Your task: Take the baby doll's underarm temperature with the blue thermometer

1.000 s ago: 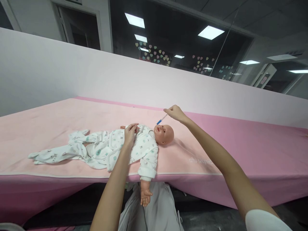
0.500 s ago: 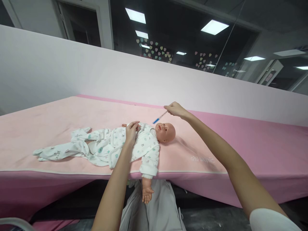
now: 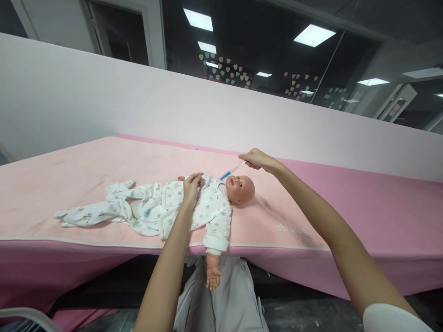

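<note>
Pink bed [image 3: 86, 184]: right hand [image 3: 258, 160] pinches thermometer [image 3: 232, 169] tip-down toward doll [image 3: 194, 207]; left hand [image 3: 191, 186] rests on chest.

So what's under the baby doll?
The baby doll lies on a pink mat. The left hand rests on its chest; the right hand holds a thin blue-tipped stick above its face. The mat beneath its body is hidden.

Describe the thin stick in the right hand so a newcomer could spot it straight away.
Start at the pink mat and find the doll lying on it in white printed clothes. Just above the doll's face, the right hand pinches a thin pale stick that slants down toward the doll's chest. Its blue tip sets it apart: nothing else near the doll is blue and rod-shaped.
</note>
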`<state>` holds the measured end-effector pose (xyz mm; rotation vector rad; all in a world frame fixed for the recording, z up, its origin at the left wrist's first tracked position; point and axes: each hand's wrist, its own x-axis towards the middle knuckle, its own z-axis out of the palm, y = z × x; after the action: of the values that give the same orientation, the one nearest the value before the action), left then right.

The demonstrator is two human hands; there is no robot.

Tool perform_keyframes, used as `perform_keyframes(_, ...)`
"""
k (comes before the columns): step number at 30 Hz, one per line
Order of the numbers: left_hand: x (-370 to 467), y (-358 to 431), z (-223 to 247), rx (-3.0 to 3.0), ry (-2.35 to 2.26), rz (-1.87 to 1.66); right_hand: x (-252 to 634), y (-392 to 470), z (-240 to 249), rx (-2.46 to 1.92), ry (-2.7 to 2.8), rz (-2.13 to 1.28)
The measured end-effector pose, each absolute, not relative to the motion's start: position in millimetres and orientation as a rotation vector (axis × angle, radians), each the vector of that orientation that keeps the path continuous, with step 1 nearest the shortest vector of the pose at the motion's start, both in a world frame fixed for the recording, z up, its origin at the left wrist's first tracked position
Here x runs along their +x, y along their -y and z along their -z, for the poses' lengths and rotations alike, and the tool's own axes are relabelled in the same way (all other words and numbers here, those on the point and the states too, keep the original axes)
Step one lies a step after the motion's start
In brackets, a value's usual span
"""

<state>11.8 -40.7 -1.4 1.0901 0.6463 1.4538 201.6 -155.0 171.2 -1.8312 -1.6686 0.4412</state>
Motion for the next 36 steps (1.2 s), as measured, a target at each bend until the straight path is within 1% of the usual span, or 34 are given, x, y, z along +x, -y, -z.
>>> perform_keyframes(6,12,40,2,1.096,-0.65,-1.457,201,159,-174,-1.814,1.656,-0.475)
perform_keyframes(13,12,44,2,1.225,-0.634,-1.425,199,163,-173,-1.855,1.626,-0.301)
perform_keyframes(16,12,45,2,1.334,-0.595,-1.389,201,163,-168,-1.855,1.598,-0.329)
perform_keyframes(20,12,44,2,1.348,-0.564,-1.396,201,164,-166,-1.829,1.608,-0.5)
perform_keyframes(23,13,43,3,1.308,-0.572,-1.407,201,167,-171,-1.83,1.581,-0.403)
perform_keyframes(27,14,42,4,1.26,-0.6,-1.431,201,170,-179,-1.798,1.645,-0.505)
perform_keyframes(31,14,41,4,1.267,-0.607,-1.43,200,170,-182,-1.843,1.631,-0.369)
perform_keyframes(36,14,41,4,1.265,-0.612,-1.426,197,169,-180,-1.846,1.633,-0.418)
